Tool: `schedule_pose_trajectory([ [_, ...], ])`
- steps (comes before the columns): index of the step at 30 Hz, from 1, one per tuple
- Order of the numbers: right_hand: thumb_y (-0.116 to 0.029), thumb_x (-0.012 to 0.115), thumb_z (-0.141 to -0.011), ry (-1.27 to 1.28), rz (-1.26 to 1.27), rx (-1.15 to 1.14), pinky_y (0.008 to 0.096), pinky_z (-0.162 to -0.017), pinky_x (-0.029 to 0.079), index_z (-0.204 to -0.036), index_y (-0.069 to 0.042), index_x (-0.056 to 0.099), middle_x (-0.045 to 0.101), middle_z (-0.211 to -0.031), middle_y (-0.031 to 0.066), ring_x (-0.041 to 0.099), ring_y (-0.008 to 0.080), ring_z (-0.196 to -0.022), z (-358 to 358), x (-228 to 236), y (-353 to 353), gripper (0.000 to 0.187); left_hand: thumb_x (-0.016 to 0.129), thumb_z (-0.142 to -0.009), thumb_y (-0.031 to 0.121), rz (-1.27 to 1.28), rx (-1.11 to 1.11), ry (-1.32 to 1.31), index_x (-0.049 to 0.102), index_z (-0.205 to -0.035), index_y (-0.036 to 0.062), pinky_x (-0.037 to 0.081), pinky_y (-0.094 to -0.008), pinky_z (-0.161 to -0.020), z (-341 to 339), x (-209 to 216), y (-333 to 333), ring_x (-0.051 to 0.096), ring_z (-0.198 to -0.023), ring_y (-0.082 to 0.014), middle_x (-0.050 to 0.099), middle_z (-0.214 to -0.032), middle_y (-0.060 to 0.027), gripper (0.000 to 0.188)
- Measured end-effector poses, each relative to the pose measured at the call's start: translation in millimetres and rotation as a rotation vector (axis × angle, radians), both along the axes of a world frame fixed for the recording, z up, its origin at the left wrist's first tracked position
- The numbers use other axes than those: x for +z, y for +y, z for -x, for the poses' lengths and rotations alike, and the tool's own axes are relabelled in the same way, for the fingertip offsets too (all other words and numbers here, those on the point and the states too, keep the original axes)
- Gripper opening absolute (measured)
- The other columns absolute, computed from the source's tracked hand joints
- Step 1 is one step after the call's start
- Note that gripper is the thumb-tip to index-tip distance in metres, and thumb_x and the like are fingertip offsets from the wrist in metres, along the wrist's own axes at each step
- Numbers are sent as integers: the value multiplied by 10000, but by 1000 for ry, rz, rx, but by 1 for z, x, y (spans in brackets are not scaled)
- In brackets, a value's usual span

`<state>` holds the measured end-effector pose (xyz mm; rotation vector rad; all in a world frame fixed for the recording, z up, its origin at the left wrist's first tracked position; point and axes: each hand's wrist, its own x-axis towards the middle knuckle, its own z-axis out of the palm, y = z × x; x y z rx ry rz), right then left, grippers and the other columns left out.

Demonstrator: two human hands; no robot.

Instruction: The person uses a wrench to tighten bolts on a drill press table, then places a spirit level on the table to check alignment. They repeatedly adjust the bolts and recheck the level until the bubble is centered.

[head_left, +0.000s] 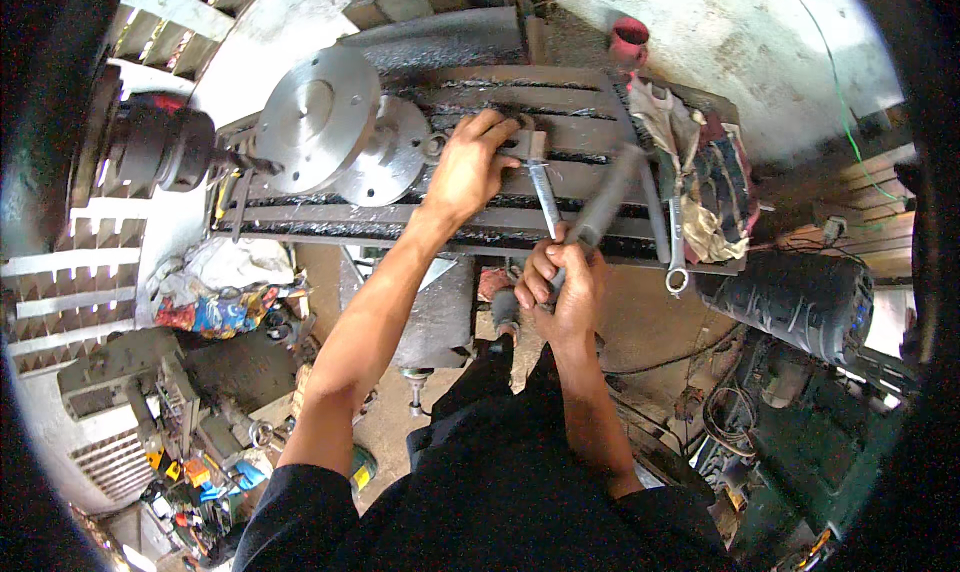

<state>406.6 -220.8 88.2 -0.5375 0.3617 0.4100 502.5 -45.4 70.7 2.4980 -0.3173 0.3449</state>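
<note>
Daylight glares through left slats [55, 266]; grey bar [608, 200] blurred; edges bend, darkening.

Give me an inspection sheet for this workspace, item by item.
Surface: slotted metal table, dark grime or shavings in the slots.
Job's things: flanged metal piece; flat silver tool between the hands.
Clutter: wrench and soiled cloths at the right end.
Hands: left hand beside the flanged piece, grip unclear; right hand gripping a motion-blurred grey bar.
Cables: green cable, upper right.
Surroundings: chuck with drill bit, left; red container beyond.
</note>
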Motion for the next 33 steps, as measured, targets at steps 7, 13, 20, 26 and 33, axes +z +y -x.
schedule_pose_trajectory([
  [7, -129, 565, -869, 2, -33, 191, 313, -383, 360, -1017, -101, 498, 396, -639, -5, 378, 111, -432, 3, -16, 13, 165, 756, -735, 14, -3, -12, 7, 654, -1184, 8, 486, -457, -922, -1, 0, 0, 580, -1059, -386, 623, -1127, -151, 460],
  [13, -101, 588, -853, 117, -143, -2, 312, -394, 363, -986, -96, 502, 427, -650, 0, 393, 113, -441, 0, -12, 21, 158, 746, -748, 16, -6, -6, 7, 650, -1191, 1, 479, -453, -942, 1, -2, 0, 577, -1063, -390, 622, -1150, -155, 453],
  [20, -140, 577, -882, 152, 58, 119, 272, -391, 326, -966, -118, 542, 417, -646, -47, 383, 72, -448, -10, 0, 2, 93, 762, -749, 43, 9, 5, 1, 652, -1192, 1, 476, -451, -951, 3, -7, 2, 580, -1074, -399, 631, -1157, -173, 459],
  [26, -124, 609, -889, 81, 129, 314, 307, -385, 374, -972, -73, 511, 458, -650, 13, 426, 129, -444, -13, -6, 7, 138, 752, -748, 27, 2, -31, -12, 649, -1191, 2, 476, -452, -946, 1, -5, 0, 581, -1076, -403, 628, -1142, -170, 455],
  [33, -136, 662, -886, -360, 1039, 496, 358, -463, 462, -1031, -5, 554, 618, -730, 101, 586, 191, -503, -17, 15, -84, 223, 716, -724, -28, -78, -5, 31, 659, -1164, 12, 478, -440, -943, 22, 2, -17, 547, -1076, -358, 603, -1132, -122, 446],
])
